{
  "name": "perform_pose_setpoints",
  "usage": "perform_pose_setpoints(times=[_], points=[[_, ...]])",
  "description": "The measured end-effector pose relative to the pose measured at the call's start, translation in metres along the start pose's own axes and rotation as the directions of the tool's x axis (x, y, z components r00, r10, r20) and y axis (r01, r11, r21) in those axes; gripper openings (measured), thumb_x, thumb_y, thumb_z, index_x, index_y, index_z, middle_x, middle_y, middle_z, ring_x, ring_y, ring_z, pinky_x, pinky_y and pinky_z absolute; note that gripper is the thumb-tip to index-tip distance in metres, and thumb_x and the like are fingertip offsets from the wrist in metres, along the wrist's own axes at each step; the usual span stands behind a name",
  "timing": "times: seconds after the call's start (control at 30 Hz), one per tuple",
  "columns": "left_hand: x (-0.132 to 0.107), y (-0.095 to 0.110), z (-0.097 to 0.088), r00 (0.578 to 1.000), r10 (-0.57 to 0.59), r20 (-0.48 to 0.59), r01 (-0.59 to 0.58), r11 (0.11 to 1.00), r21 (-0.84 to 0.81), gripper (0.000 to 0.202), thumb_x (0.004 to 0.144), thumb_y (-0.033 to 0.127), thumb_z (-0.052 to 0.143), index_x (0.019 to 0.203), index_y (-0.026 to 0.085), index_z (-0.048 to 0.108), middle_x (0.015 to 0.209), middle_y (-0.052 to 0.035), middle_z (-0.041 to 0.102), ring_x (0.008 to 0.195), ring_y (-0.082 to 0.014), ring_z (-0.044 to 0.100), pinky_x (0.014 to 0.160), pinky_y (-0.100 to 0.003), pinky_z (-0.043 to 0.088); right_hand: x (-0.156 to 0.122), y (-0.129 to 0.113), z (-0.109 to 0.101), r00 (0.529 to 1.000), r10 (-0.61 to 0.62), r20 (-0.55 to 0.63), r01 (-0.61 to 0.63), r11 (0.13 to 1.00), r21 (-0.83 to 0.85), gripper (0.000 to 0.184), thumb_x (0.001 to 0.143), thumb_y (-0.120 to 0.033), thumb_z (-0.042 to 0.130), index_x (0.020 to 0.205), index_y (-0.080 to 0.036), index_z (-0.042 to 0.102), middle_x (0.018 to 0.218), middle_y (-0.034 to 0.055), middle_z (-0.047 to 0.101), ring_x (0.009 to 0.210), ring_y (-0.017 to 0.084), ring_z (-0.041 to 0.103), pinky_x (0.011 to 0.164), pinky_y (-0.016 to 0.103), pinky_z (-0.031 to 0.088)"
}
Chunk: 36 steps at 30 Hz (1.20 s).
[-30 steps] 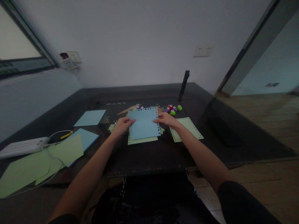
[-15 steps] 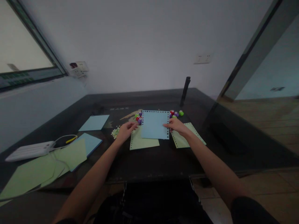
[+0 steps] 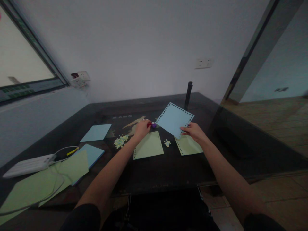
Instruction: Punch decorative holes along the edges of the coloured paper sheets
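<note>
My right hand [image 3: 194,132] pinches the lower right edge of a light blue sheet [image 3: 174,118], tilted and raised off the table, with holes punched along its edges. My left hand [image 3: 142,128] is closed around a small red paper punch [image 3: 149,124]. Beside it stands a purple paper punch [image 3: 153,125] with an eye-like spot; other punches are mostly hidden behind my fingers. Below my left hand lies a pale green sheet [image 3: 150,146] with punched edges. A second green sheet [image 3: 189,146] lies partly under my right hand.
Paper bits [image 3: 120,141] lie in a heap left of the green sheet, with a smaller cluster [image 3: 167,143] between the green sheets. At left are a blue sheet [image 3: 96,132], stacked green paper [image 3: 45,176] and a white power strip [image 3: 29,165]. A black upright object [image 3: 188,94] stands behind.
The blue sheet has been turned and moved right in my right hand, uncovering a cluster of paper bits. My left hand has moved up to the punches and closed on the red one.
</note>
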<state>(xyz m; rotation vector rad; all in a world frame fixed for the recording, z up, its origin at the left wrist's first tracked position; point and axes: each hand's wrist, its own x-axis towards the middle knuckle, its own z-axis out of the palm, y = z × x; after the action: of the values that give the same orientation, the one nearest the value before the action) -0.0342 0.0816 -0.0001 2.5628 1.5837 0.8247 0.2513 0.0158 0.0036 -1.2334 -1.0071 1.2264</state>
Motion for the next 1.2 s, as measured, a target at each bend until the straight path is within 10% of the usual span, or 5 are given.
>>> perform_pose_setpoints(times=[0.6, 0.87, 0.93, 1.03, 1.2], points=[[0.014, 0.016, 0.031, 0.998, -0.007, 0.065, -0.009, 0.97, 0.244, 0.022, 0.081, 0.03, 0.06, 0.099, 0.017, 0.062, 0.103, -0.0151, 0.063, 0.109, -0.0334, 0.046, 0.094, -0.047, 0.029, -0.002, 0.003, 0.004, 0.998, -0.055, -0.037, 0.056, 0.998, 0.021, 0.028, 0.055, -0.02, 0.077, 0.079, -0.011, 0.066, 0.081, 0.0091, 0.07, 0.065, 0.015, 0.063, 0.051, 0.024, 0.049], [0.01, 0.03, 0.023, 0.999, -0.039, -0.001, 0.037, 0.966, -0.256, 0.026, 0.078, 0.023, 0.062, 0.103, 0.016, 0.061, 0.105, -0.0125, 0.063, 0.099, -0.0268, 0.056, 0.088, -0.039, 0.042, -0.002, 0.005, 0.008, 0.997, -0.042, -0.057, 0.048, 0.994, 0.099, 0.026, 0.061, -0.018, 0.072, 0.085, -0.013, 0.062, 0.076, 0.0044, 0.068, 0.057, 0.013, 0.06, 0.044, 0.022, 0.044], [-0.001, 0.043, 0.02, 0.989, -0.142, -0.037, 0.099, 0.833, -0.544, 0.032, 0.078, 0.027, 0.063, 0.108, 0.017, 0.059, 0.107, -0.0102, 0.062, 0.095, -0.0232, 0.059, 0.085, -0.037, 0.046, -0.004, 0.004, 0.011, 0.998, -0.038, -0.053, 0.043, 0.994, 0.104, 0.025, 0.064, -0.019, 0.07, 0.086, -0.014, 0.06, 0.076, 0.0036, 0.067, 0.057, 0.013, 0.059, 0.044, 0.022, 0.044], [-0.023, 0.066, 0.016, 0.941, -0.321, 0.103, 0.233, 0.4, -0.886, 0.04, 0.076, 0.03, 0.064, 0.113, 0.019, 0.055, 0.104, -0.007, 0.061, 0.086, -0.0179, 0.062, 0.076, -0.033, 0.051, -0.007, 0.003, 0.015, 0.997, -0.048, -0.057, 0.054, 0.993, 0.106, 0.023, 0.065, -0.019, 0.069, 0.085, -0.016, 0.057, 0.074, 0.0028, 0.067, 0.057, 0.012, 0.059, 0.047, 0.023, 0.046], [-0.047, 0.089, 0.011, 0.88, -0.372, 0.296, 0.284, -0.088, -0.955, 0.044, 0.069, 0.015, 0.07, 0.111, 0.021, 0.059, 0.094, -0.0022, 0.062, 0.079, -0.009, 0.059, 0.076, -0.023, 0.048, -0.011, 0.003, 0.022, 0.998, -0.06, -0.032, 0.064, 0.99, 0.126, 0.029, 0.058, -0.019, 0.074, 0.081, -0.018, 0.056, 0.075, 0.0023, 0.067, 0.061, 0.014, 0.061, 0.05, 0.024, 0.049]])
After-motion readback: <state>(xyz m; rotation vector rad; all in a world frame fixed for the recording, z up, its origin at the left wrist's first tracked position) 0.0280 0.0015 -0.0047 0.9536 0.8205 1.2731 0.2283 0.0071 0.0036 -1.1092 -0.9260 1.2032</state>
